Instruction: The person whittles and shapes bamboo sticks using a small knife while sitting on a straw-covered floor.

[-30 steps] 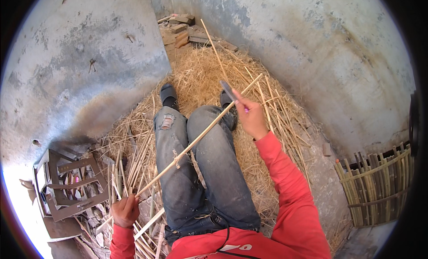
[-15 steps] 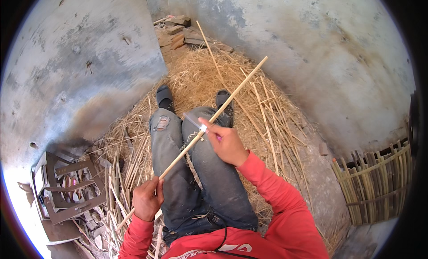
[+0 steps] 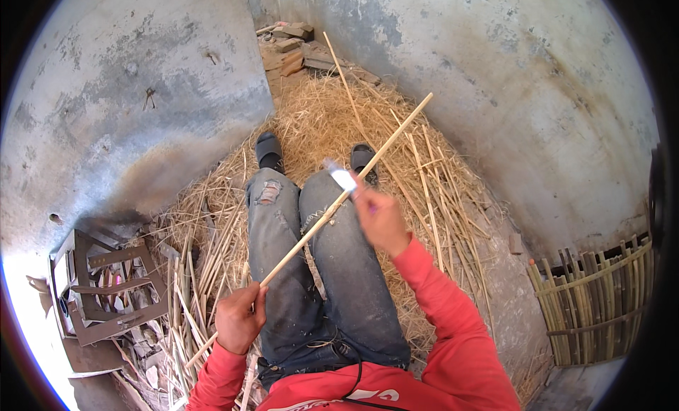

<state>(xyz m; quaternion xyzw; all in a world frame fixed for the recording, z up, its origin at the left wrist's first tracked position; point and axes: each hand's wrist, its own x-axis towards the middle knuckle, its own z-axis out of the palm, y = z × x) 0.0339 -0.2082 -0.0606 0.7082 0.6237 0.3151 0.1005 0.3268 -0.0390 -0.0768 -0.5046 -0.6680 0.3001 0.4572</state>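
Note:
A long pale stick (image 3: 304,239), likely bamboo, slants across my thighs from lower left to upper right. Near its lower end my left hand (image 3: 240,318) is closed around it, and the tail sticks out below the fist. My right hand (image 3: 382,219) is closed on a knife, whose shiny blade (image 3: 344,179) lies across the stick beyond my right knee. The blade is smeared by motion, and only a hint of a pinkish handle shows in the fingers. Thin curled shavings (image 3: 342,212) cling to the jeans (image 3: 283,220) beside the stick.
Straw and shavings (image 3: 311,107) cover the floor around my feet, with loose sticks (image 3: 430,192) on the right. A slatted bamboo panel (image 3: 594,305) leans at the right wall. On the left lies a brown broken frame (image 3: 127,325); bricks (image 3: 291,43) are piled at the far corner.
My right hand and the knife have moved up and away along the stick, toward its far end. My left hand keeps its hold near the lower end. The view has shifted slightly.

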